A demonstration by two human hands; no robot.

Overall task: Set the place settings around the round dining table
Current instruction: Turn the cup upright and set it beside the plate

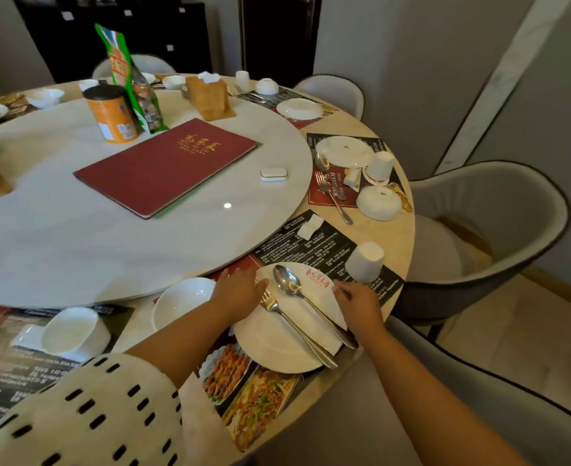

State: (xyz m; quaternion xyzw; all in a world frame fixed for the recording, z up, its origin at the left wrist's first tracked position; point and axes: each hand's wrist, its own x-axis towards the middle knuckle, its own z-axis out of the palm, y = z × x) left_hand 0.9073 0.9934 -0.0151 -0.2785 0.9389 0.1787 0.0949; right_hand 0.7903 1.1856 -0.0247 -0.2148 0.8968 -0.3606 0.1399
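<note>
view from the head, looking down at a round beige stone dining table [400,227] with a large white marble turntable [109,237] in its middle. a dark red menu book [166,163] lies on the turntable.

at the table's near edge, straight in front of the person, a round white china plate with a red logo [277,344] sits on a black and red printed paper placemat [311,243]. across the plate lie a folded white napkin [331,306], a silver metal spoon [287,280] and a silver metal fork [290,319], side by side, handles pointing toward the near edge.

the left hand [240,292] rests with relaxed, fairly straight fingers on the plate's left rim, holding nothing. the right hand [358,302] has its fingertips curled at the plate's right rim and seems to pinch the napkin's corner.

just left of the plate stands a deep white china bowl [179,301]. an upturned white china cup [366,262] stands on the placemat beyond the plate, nearer the table's right edge.

the step in hand looks like straightening this 1 setting. next, probably, the napkin needs squaring under the cutlery without sliding the spoon or fork off the plate.
</note>
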